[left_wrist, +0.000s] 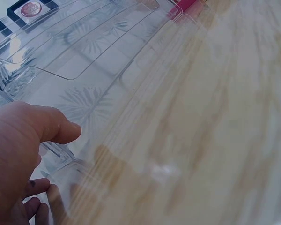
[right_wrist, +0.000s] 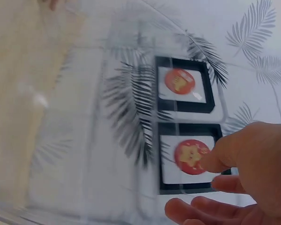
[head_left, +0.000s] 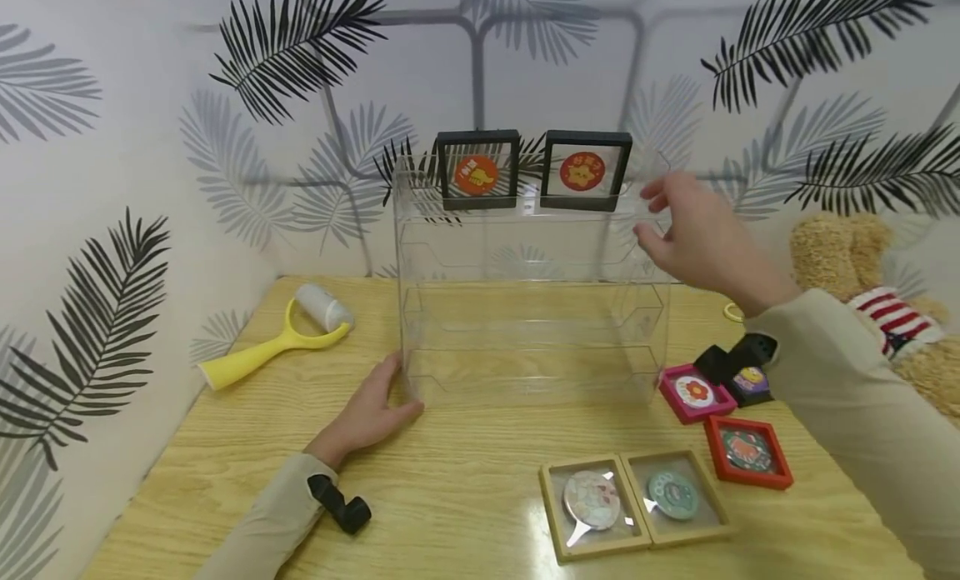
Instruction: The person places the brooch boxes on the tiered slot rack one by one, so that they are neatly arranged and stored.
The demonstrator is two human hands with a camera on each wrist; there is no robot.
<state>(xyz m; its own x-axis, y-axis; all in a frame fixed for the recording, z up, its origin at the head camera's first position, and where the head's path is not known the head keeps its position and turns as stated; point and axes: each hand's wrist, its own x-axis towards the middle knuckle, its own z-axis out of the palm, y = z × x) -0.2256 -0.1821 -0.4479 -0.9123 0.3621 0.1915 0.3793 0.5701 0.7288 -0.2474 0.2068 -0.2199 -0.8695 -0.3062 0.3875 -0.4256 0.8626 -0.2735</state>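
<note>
A clear acrylic tiered rack (head_left: pixel 525 372) stands on the wooden table. On its top tier, two black square frames lean side by side: the left black frame (head_left: pixel 447 172) has an orange-red badge, the right black frame (head_left: pixel 550 172) a red badge with a yellow star. My right hand (head_left: pixel 697 238) hovers at the rack's upper right, just beside the right frame, its fingers loosely bent and holding nothing. Low at the rack's left side, my left hand (head_left: pixel 369 413) rests on the table, fingers against the clear panel; in the left wrist view the thumb (left_wrist: pixel 61 129) lies in front.
Two light wooden frames (head_left: pixel 551 513) with round badges lie in front of the rack. To the right are a red frame (head_left: pixel 783 472), a pink frame (head_left: pixel 678 405) and a dark frame (head_left: pixel 753 397). A yellow-handled roller (head_left: pixel 247 363) lies left, a plush toy (head_left: pixel 832 247) sits right.
</note>
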